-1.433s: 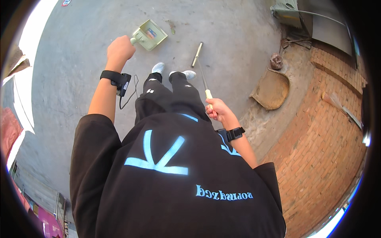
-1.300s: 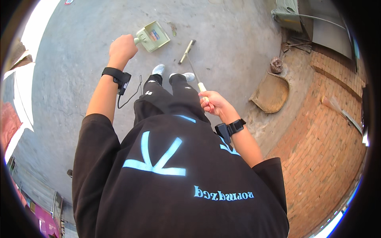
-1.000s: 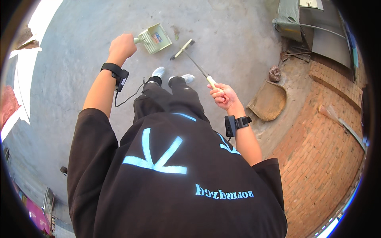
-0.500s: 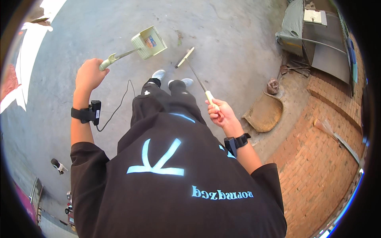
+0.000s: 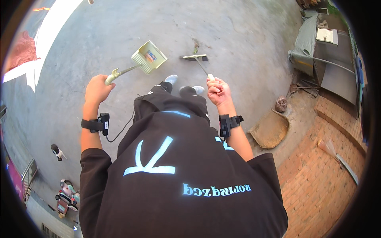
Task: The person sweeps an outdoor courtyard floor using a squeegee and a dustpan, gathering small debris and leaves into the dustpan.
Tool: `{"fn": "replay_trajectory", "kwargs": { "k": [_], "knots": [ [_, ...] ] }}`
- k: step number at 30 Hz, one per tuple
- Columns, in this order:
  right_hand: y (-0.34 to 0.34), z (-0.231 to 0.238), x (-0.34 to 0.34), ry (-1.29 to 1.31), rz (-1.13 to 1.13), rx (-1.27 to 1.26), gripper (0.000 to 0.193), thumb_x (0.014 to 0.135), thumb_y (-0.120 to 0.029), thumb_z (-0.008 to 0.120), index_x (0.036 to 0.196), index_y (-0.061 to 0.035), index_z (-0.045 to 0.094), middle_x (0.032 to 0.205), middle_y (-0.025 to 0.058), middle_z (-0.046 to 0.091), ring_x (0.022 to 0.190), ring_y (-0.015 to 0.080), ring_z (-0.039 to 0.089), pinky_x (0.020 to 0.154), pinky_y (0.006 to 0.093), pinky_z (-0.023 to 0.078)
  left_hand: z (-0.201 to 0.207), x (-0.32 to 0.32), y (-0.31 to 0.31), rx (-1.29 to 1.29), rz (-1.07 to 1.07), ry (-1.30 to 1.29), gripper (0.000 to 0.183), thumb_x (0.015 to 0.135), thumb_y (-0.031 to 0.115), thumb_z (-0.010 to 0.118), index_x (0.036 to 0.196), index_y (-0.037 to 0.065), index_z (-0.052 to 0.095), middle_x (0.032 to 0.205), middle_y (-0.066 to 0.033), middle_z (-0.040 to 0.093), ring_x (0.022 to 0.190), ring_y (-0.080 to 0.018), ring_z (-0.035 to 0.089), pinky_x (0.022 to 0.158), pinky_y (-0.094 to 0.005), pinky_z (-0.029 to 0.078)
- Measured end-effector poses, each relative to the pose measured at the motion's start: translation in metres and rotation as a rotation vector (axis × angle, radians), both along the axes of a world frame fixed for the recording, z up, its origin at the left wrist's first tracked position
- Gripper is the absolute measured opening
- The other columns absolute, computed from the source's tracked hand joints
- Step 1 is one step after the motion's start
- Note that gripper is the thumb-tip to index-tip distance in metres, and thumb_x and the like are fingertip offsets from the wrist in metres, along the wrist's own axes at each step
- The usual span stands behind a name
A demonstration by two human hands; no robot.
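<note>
My left hand [image 5: 97, 89] is closed around the long handle of a pale dustpan [image 5: 149, 57], whose pan hangs ahead of me, above the concrete floor [image 5: 246, 35]. My right hand [image 5: 218, 91] grips the handle of a small broom [image 5: 195, 58]; its head meets the floor just right of the dustpan, beyond my shoes [image 5: 171, 79].

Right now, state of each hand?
Left hand: closed on the dustpan handle.
Right hand: closed on the broom handle.

Dustpan [image 5: 149, 57] lies left of the broom head [image 5: 194, 58], beyond both shoes [image 5: 171, 79].
</note>
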State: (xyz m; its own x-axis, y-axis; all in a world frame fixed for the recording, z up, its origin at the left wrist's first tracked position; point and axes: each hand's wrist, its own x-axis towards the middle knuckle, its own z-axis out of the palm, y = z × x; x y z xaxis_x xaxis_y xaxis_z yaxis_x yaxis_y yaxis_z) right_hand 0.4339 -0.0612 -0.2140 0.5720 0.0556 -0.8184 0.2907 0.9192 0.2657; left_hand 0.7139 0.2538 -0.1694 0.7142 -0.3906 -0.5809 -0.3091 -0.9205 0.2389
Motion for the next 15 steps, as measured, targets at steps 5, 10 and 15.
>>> {"fn": "replay_trajectory", "kwargs": {
  "k": [5,10,15],
  "knots": [
    [-0.027,-0.001,-0.020,-0.044,-0.130,0.026,0.029,0.093,-0.016,0.035,0.100,0.0109,0.041,0.058,-0.0016,0.041,0.038,0.0046,0.040,0.033,0.0193,0.030,-0.010,0.011,-0.009,0.056,-0.006,0.066,0.025,0.071,0.024,0.067,0.089,0.007,0.066,0.079,-0.0135,0.064,0.078,-0.0298,0.061,0.069,-0.0397,0.047],
    [-0.013,0.047,-0.058,0.078,0.149,-0.032,0.031,0.094,-0.021,0.038,0.103,0.0085,0.045,0.061,-0.0013,0.041,0.041,0.0044,0.039,0.033,0.0195,0.029,0.022,0.003,-0.007,0.053,-0.060,0.050,0.023,0.072,0.023,0.066,0.089,0.007,0.067,0.079,-0.0132,0.064,0.078,-0.0296,0.061,0.069,-0.0400,0.047],
    [0.032,0.109,-0.116,0.266,0.533,-0.266,0.026,0.094,-0.022,0.040,0.109,-0.0007,0.046,0.061,-0.0016,0.041,0.039,0.0039,0.035,0.032,0.0184,0.029,0.060,0.010,-0.018,0.063,-0.204,0.048,0.022,0.072,0.023,0.066,0.088,0.008,0.066,0.083,-0.0135,0.064,0.080,-0.0306,0.061,0.072,-0.0408,0.048]
  ]
}}
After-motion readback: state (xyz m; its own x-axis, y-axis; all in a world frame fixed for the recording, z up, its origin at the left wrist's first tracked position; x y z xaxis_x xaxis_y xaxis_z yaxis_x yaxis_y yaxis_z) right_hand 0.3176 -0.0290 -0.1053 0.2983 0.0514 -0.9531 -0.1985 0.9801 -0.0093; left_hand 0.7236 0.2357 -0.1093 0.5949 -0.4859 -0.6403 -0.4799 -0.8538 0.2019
